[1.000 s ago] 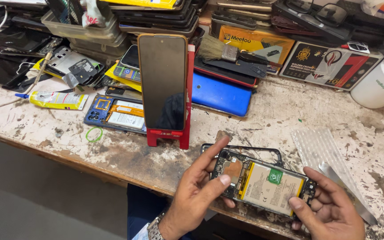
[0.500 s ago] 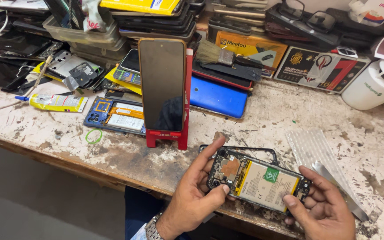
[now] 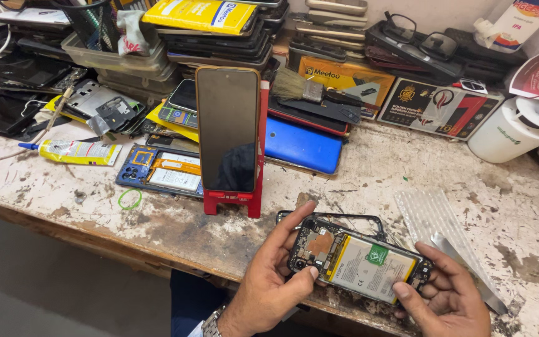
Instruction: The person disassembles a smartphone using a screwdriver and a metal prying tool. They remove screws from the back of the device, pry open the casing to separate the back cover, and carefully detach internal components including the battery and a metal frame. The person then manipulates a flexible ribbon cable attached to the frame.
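Both hands hold an opened phone above the workbench's near edge — left hand fingers curled around its camera end, right hand fingers pinching the other.

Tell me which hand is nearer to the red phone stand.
Left. The left hand grips the opened phone just below and right of the red phone stand; the right hand holds the phone's far end, farther right.

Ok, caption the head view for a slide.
Left hand and right hand hold an opened phone, battery exposed, above a worn workbench by a red phone stand.
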